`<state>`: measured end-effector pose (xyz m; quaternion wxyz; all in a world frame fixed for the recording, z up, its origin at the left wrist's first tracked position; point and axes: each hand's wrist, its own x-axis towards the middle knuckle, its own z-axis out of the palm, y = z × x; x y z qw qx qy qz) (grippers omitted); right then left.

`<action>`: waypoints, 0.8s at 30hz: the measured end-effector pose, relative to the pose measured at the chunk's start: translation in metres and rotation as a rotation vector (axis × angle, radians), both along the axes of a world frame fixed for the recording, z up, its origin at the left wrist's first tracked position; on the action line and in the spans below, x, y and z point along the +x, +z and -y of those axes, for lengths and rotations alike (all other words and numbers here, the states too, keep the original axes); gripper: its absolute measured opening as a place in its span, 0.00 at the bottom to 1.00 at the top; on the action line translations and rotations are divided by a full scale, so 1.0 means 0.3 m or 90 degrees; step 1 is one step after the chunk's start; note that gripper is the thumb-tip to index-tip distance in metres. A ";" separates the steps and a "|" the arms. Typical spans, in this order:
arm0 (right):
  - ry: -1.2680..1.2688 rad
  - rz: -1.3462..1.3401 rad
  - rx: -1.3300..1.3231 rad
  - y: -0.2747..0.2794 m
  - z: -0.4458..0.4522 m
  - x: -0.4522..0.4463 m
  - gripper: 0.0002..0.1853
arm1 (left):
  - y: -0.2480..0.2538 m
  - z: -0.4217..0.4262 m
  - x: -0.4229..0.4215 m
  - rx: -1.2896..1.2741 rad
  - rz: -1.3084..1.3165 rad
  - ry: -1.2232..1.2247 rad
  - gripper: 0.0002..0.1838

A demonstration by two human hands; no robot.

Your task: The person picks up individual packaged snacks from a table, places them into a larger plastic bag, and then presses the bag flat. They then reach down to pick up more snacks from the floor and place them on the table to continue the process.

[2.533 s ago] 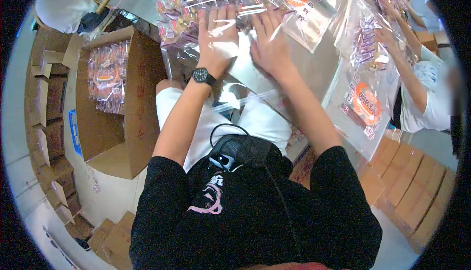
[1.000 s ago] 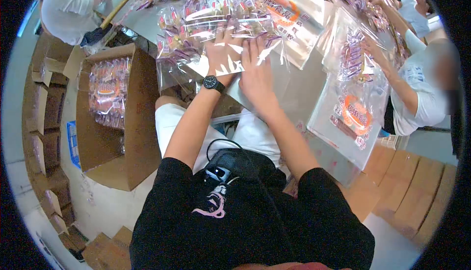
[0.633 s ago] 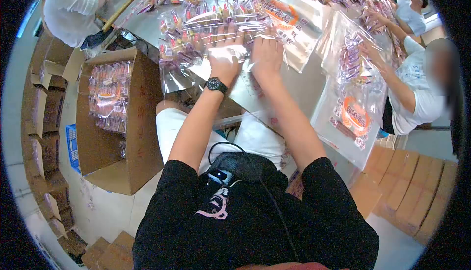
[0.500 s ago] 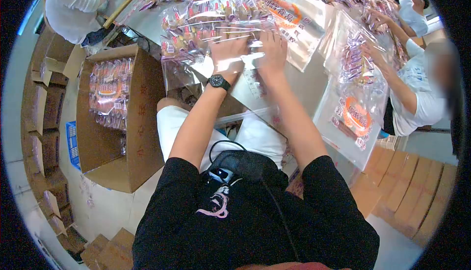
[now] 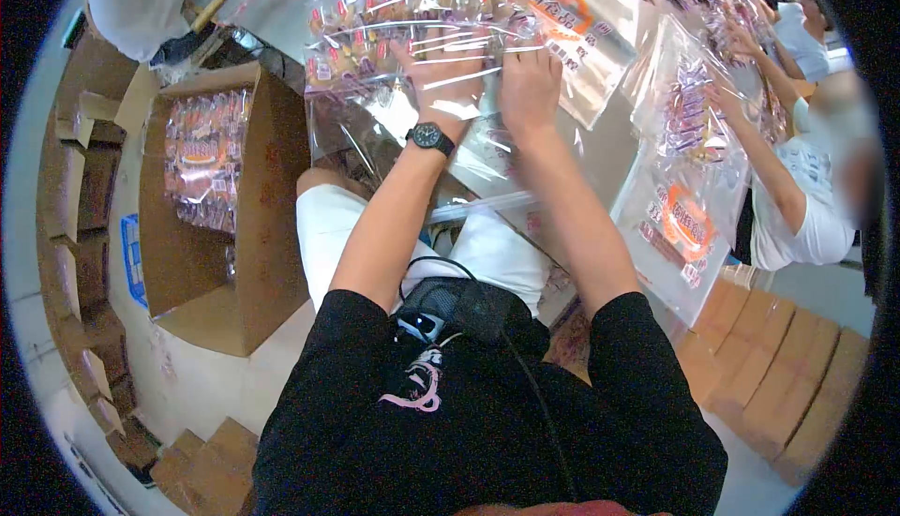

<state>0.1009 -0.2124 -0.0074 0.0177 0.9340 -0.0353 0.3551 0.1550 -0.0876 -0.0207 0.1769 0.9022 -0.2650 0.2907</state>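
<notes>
A large clear plastic bag (image 5: 352,132) lies on the table in front of me, with rows of small wrapped snack packs (image 5: 375,55) in it. My left hand (image 5: 448,74), with a black watch at the wrist, rests flat under shiny film at the near edge of the packs, thumb and fingers spread. Beside it on the right, my right hand (image 5: 532,89) has its fingers bent together on the bag's film; its fingertips are partly hidden. Just beyond the right hand lies a flat printed bag (image 5: 572,33) with orange and red print.
An open carton (image 5: 272,207) on my left holds a filled bag of packs (image 5: 202,160). Printed bags (image 5: 680,225) lie at the table's right side, where a co-worker's arm (image 5: 764,164) reaches in. Loose packs pile up at the back. Cartons (image 5: 769,357) stand at lower right.
My right hand's fingers, stretched out before, are now bent in. My left hand has moved slightly right and its fingers have spread. The whole view has shifted a little.
</notes>
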 end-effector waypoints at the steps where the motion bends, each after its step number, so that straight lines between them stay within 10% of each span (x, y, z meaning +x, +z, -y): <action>1: 0.032 0.033 0.001 0.007 0.003 0.000 0.12 | 0.003 -0.014 -0.014 0.008 -0.039 -0.016 0.33; 10: -0.085 -0.137 -0.071 -0.056 -0.030 0.029 0.14 | 0.011 -0.006 -0.014 0.046 0.025 0.017 0.22; 18: 0.048 -0.094 0.000 0.032 -0.050 -0.077 0.34 | 0.074 -0.137 -0.110 0.053 0.015 -0.076 0.32; 24: 0.152 -0.072 0.155 0.015 -0.011 -0.046 0.30 | 0.014 -0.300 -0.147 0.011 -0.016 -0.003 0.37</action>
